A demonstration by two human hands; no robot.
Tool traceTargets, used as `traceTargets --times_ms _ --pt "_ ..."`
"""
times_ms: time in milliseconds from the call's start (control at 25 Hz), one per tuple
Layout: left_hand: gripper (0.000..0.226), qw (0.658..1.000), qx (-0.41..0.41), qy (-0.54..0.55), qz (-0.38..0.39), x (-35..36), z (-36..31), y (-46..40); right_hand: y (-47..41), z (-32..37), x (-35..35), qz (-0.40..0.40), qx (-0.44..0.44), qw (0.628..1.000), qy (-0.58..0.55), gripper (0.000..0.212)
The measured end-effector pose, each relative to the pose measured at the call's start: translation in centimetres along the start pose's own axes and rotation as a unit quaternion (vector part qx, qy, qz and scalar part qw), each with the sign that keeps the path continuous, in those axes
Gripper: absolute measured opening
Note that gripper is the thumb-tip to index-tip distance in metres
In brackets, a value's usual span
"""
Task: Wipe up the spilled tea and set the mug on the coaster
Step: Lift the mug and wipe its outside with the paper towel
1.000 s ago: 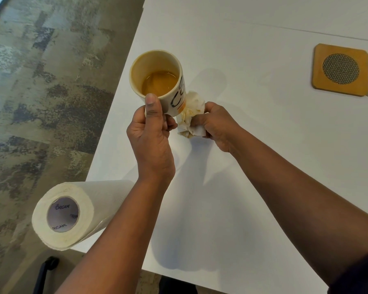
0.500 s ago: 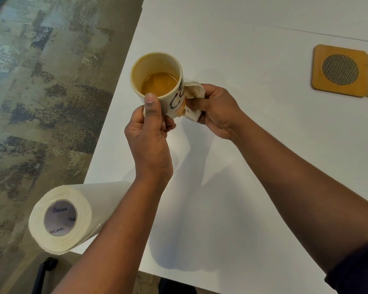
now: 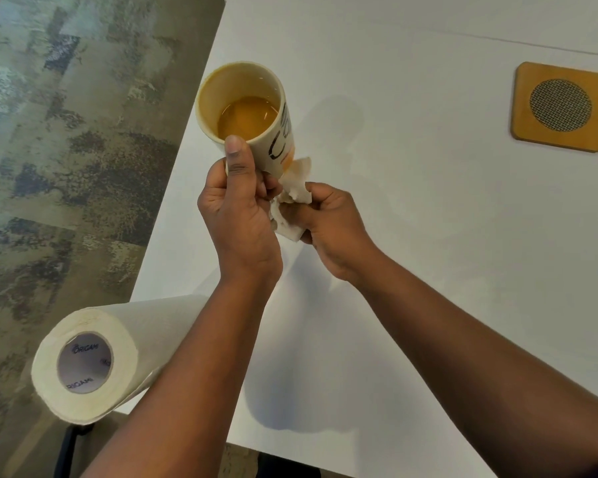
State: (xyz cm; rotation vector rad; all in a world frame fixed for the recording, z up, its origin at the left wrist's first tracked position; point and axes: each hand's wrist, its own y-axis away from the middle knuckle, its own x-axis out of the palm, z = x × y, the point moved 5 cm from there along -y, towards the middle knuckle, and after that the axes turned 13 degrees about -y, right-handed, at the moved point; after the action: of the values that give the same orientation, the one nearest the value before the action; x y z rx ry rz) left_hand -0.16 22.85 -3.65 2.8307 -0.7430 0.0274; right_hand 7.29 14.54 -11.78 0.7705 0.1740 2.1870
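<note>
My left hand (image 3: 237, 215) grips the cream ceramic mug with black lettering (image 3: 246, 112) near its base, thumb pressed up along its side, holding it tilted above the white table (image 3: 411, 270). Amber tea (image 3: 247, 117) pools inside it. My right hand (image 3: 328, 229) is curled tight around a crumpled, tea-stained white paper towel (image 3: 292, 198) that touches the mug's underside. The square wooden coaster with a round mesh centre (image 3: 560, 106) lies well apart, at the table's right. A white paper towel roll (image 3: 94, 360) overhangs the near-left edge.
</note>
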Motion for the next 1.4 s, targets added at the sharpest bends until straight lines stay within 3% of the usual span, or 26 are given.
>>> traceTargets --times_ms 120,280,400,520,960,1160,1400 --pt "0.04 1.0 -0.005 0.007 0.018 0.5 0.2 0.4 -1.7 -0.4 0.4 0.008 0.082 0.996 -0.044 0.024" --pt "0.039 0.999 -0.025 0.014 0.036 0.8 0.5 0.9 -3.9 1.1 1.3 0.104 0.15 0.979 -0.087 0.021" --pt "0.039 0.998 -0.035 0.016 0.048 0.4 0.5 1.0 -4.6 1.7 0.7 0.103 0.195 0.969 -0.11 0.034" --pt "0.036 0.998 -0.039 -0.008 0.05 -0.2 0.5 1.1 -5.5 2.4 0.1 0.086 0.188 0.971 -0.119 0.039" --pt "0.038 0.998 -0.014 -0.035 0.04 -0.3 0.3 1.3 -4.6 4.3 -3.3 0.014 0.071 0.969 -0.236 0.026" --pt "0.035 0.999 0.006 -0.034 0.022 -0.1 0.1 1.0 -1.8 2.3 -4.0 0.024 0.048 0.956 -0.287 0.027" --pt "0.04 0.999 0.006 -0.003 0.037 0.6 0.3 0.9 0.4 -1.9 -0.7 0.022 0.058 0.971 -0.231 0.024"
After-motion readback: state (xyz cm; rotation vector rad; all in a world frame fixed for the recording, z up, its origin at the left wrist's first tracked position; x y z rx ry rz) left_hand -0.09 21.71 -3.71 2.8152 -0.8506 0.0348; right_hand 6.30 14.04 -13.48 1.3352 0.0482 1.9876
